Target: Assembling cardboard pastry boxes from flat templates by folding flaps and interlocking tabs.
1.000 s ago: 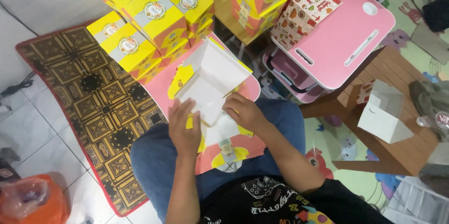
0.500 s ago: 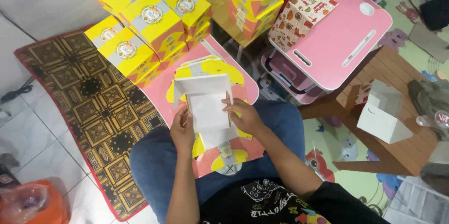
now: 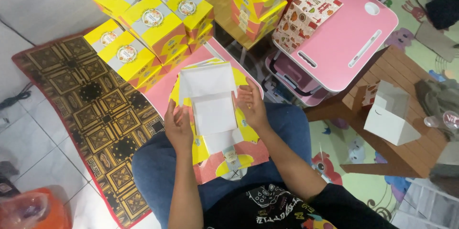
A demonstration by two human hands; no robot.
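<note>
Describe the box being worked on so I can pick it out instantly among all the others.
Start at the pink mat on the person's lap. Between the left hand and right hand lies an unfolded box, white inside facing up. Unlike the closed yellow boxes stacked beyond, it is open and flat.

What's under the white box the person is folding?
Under the white box lies a flat pink and yellow cardboard sheet across blue-jeaned knees. The sheet's middle is covered by the box.
</note>
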